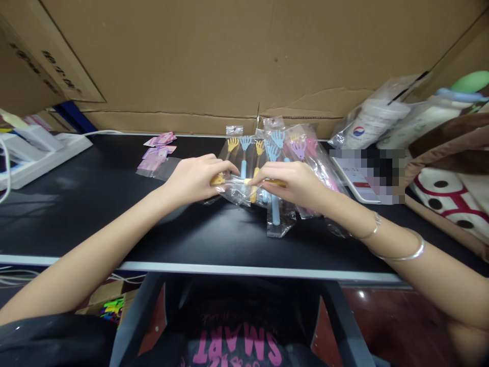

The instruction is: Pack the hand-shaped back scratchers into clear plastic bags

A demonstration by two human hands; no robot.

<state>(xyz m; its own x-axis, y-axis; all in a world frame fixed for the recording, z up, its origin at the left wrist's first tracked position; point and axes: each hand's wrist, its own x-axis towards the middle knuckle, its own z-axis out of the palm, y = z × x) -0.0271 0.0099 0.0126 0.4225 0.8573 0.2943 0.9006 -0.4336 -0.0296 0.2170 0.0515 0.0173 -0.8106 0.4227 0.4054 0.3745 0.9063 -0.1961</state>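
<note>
Above the middle of the black table, my left hand (pixel 196 178) is closed on one end of a yellow back scratcher (pixel 218 180) and its clear plastic sleeve (pixel 235 188). My right hand (pixel 294 181) pinches the yellow handle at the other end, and the thin metal shaft lies level between my fingers. The sleeve's exact position around it is hard to make out. Behind and below my hands lie several bagged back scratchers: a yellow one (pixel 233 144), blue ones (pixel 277 137), a purple one (pixel 298 148) and a pink one (pixel 311 146), partly hidden by my right hand.
Small pink and purple packets (pixel 156 152) lie left of the pile. A white power strip (pixel 72 153) sits at the far left. To the right are a phone (pixel 351 178), a bagged cup (pixel 376 122) and a brown-handled bag (pixel 454 148). Cardboard (pixel 229 61) walls the back.
</note>
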